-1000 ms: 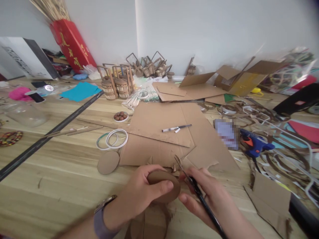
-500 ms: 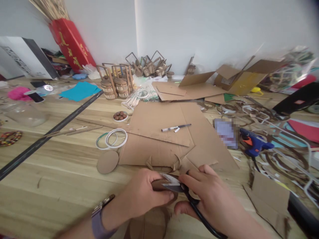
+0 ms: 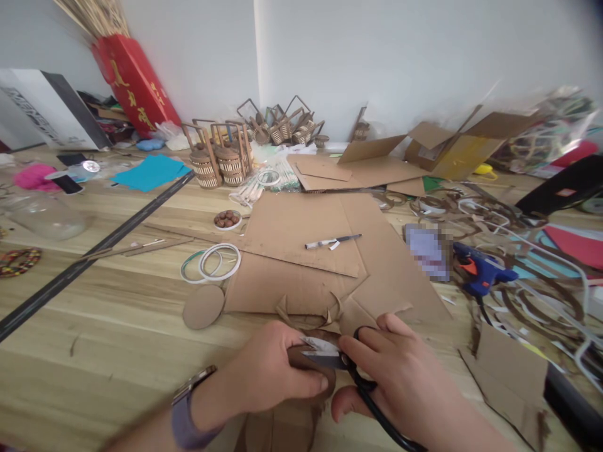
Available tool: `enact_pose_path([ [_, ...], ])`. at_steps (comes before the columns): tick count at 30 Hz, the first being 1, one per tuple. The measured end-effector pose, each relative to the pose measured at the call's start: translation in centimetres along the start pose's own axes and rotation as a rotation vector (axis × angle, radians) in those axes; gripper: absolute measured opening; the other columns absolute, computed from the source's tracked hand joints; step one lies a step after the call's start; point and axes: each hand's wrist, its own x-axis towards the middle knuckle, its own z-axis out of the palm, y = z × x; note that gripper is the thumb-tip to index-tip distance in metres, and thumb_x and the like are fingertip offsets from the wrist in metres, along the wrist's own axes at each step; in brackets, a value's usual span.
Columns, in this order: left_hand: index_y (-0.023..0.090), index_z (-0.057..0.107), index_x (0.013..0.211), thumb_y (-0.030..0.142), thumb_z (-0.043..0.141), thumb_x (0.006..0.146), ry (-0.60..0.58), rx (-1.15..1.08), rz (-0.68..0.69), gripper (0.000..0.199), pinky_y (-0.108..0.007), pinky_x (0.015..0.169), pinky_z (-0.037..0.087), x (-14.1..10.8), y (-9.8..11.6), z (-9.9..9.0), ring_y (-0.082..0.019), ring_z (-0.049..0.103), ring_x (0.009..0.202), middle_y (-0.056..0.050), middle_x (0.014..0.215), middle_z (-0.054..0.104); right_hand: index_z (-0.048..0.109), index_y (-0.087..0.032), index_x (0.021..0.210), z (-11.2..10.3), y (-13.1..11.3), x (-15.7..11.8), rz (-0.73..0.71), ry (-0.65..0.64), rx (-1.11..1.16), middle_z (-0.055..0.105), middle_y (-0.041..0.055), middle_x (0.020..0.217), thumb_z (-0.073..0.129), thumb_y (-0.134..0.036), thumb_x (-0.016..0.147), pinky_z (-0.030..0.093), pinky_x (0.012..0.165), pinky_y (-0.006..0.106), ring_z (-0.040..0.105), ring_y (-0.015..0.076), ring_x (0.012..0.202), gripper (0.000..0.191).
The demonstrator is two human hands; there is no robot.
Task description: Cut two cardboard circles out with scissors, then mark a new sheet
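Observation:
My left hand (image 3: pixel 277 367) pinches a small brown cardboard piece (image 3: pixel 325 390) with a curved edge, thumb on top. A pair of black-handled scissors (image 3: pixel 325 359) is gripped in my right hand (image 3: pixel 400 370), and their parted blades lie over the cardboard beside my left fingers. Part of the piece is hidden under my fingers and the blades. Below my hands lies more brown cardboard (image 3: pixel 282 430) near the front edge of the view. Just beyond them, curled cardboard trimmings (image 3: pixel 308 314) rest on a large flat cardboard sheet (image 3: pixel 292 220). A cut cardboard disc (image 3: pixel 203 307) sits to the left.
A pen (image 3: pixel 332 241) lies on the sheet. White tape rings (image 3: pixel 220 262) and a dish of brown beads (image 3: pixel 227 220) stand left of it. A blue glue gun (image 3: pixel 483 270) and tangled brown strips (image 3: pixel 556 301) are at right. Small woven baskets (image 3: pixel 219 164) stand behind.
The scissors and the cardboard piece have shifted slightly, and the blades sit a little lower in view. Both hands keep their holds. Everything else on the table stays put.

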Motion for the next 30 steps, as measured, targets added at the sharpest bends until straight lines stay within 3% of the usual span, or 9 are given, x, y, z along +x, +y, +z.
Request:
enact_pose_path([
  [9,0.021,0.048,0.060,0.018,0.060,0.068,-0.025,-0.043,0.006,0.015,-0.025,0.046,0.017,-0.4,0.5,-0.1,-0.009,0.024,0.052,0.008,0.054,0.033,0.063,-0.019,0.066,0.2,0.0,-0.1,-0.042,0.021,-0.032,0.057,-0.0006,0.051,0.034,-0.066,0.100,0.030,0.061,0.032,0.046,0.0153,0.047,0.065],
  [12,0.019,0.055,0.062,0.018,0.061,0.068,0.003,-0.031,0.016,0.009,-0.023,0.046,0.019,-0.4,0.4,-0.2,-0.009,0.026,0.052,0.008,0.055,0.036,0.062,-0.020,0.067,0.1,0.1,-0.2,-0.011,0.020,0.001,0.059,-0.0006,0.052,0.034,-0.073,0.096,0.030,0.059,0.032,0.048,0.0154,0.047,0.066],
  [17,0.016,0.069,0.069,0.020,0.064,0.067,0.015,-0.017,-0.013,0.007,-0.021,0.050,0.027,-0.2,0.2,-0.3,-0.011,0.040,0.058,0.005,0.061,0.050,0.062,-0.022,0.076,-0.4,0.3,0.1,0.098,-0.007,0.116,0.056,-0.0048,0.049,0.055,-0.076,0.085,0.030,0.056,0.031,0.048,0.0155,0.046,0.056],
  [20,0.016,0.070,0.073,0.019,0.064,0.067,0.005,0.000,-0.010,0.009,-0.021,0.049,0.026,-0.3,0.3,-0.3,-0.010,0.036,0.056,0.007,0.060,0.047,0.060,-0.022,0.073,-0.3,0.4,0.0,0.100,-0.079,0.137,0.061,-0.0031,0.056,0.060,-0.080,0.077,0.030,0.058,0.031,0.052,0.0164,0.050,0.058],
  [25,0.018,0.058,0.066,0.019,0.062,0.068,-0.018,0.036,0.004,0.003,-0.023,0.049,0.021,-0.3,0.4,-0.3,-0.010,0.030,0.056,0.008,0.058,0.039,0.064,-0.021,0.073,0.3,0.3,-0.4,0.095,-0.129,0.110,0.064,0.0010,0.060,0.051,-0.087,0.074,0.029,0.060,0.032,0.053,0.0182,0.053,0.068],
  [30,0.021,0.043,0.058,0.019,0.060,0.067,-0.030,0.030,-0.009,0.020,-0.025,0.047,0.019,-0.1,0.2,-0.3,-0.009,0.027,0.053,0.008,0.055,0.035,0.065,-0.021,0.071,0.7,0.2,-0.5,0.082,-0.146,0.115,0.064,0.0016,0.060,0.049,-0.085,0.078,0.029,0.062,0.032,0.052,0.0174,0.053,0.067],
])
